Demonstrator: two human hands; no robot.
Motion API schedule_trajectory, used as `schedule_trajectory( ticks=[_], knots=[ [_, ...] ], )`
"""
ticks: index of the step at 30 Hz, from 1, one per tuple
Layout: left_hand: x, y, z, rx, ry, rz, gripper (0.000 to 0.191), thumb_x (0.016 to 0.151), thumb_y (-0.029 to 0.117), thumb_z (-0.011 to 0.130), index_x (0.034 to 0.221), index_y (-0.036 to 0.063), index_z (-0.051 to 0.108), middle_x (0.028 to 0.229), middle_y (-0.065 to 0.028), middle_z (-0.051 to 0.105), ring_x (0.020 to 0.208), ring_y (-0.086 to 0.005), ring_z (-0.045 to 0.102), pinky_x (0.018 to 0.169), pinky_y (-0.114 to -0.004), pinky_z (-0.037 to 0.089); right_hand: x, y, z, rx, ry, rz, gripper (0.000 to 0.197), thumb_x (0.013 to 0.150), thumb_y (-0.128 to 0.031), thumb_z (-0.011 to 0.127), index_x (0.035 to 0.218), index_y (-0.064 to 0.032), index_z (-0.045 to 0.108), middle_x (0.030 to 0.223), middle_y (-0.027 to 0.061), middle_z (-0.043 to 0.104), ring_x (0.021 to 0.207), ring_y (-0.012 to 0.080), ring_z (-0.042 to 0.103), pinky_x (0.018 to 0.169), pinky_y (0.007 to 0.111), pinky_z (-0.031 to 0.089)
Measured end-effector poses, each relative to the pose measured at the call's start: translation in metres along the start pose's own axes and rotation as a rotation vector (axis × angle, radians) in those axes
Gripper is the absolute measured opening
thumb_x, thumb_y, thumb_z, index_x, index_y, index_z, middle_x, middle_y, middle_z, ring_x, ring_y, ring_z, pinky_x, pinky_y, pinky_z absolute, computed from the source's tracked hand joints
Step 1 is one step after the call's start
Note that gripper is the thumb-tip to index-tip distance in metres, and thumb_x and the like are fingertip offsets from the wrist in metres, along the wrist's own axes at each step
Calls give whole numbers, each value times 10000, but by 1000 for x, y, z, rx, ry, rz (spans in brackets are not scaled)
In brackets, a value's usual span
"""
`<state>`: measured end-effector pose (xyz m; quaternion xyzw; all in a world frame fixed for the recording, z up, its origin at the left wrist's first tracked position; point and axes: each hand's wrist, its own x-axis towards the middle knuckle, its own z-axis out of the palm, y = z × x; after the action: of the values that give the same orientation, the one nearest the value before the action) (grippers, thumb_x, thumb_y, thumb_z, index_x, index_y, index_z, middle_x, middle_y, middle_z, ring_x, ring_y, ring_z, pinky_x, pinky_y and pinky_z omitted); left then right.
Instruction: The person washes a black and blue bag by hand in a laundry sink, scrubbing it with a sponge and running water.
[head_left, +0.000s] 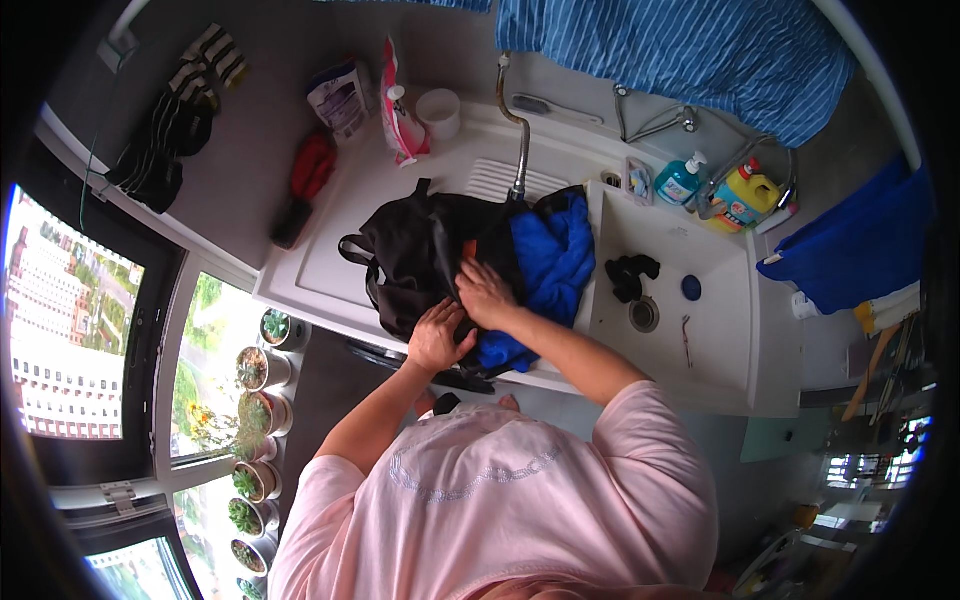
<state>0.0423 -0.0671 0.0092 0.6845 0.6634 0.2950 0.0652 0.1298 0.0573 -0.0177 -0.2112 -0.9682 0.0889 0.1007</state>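
Observation:
A bunched black garment or bag (405, 255) with loops of strap lies on the white washboard counter, partly over the left rim of the basin. Bright blue plush fabric (551, 244) shows along its right side, and a small orange patch (469, 249) near its middle. My left hand (441, 336) rests on the lower part of the black cloth, its thumb out to the right. Just above and to the right, my right hand (486, 291) touches the cloth below the orange patch, fingers bent. Whether either hand pinches cloth is unclear. A metal spout (519, 176) ends just above the bundle.
The white basin (712, 345) holds black cloth (631, 276), a dark blue oval object (691, 287) and a thin pinkish stick-like item (686, 341). Bottles (679, 180), a brush (555, 109) and detergent bags (401, 120) line the back. Potted succulents (262, 367) stand at left.

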Motion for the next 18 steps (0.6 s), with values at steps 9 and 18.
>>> schedule_trajectory(
  ticks=[9,18],
  knots=[
    [-2,-7,4,32,12,-4,369,678,287,537,873,-26,536,1045,-171,488,1022,-289,428,858,-342,344,50,65,11,159,450,429,397,715,-134,485,1089,-28,403,1170,171,346,1107,299,307,908,381,264],
    [-2,-6,7,2,4,-37,378,676,273,545,888,-40,530,1051,-190,477,1024,-307,424,869,-342,337,33,32,6,286,374,106,395,678,-102,515,1052,-19,419,1048,166,421,1009,307,384,893,372,288]
  ],
)
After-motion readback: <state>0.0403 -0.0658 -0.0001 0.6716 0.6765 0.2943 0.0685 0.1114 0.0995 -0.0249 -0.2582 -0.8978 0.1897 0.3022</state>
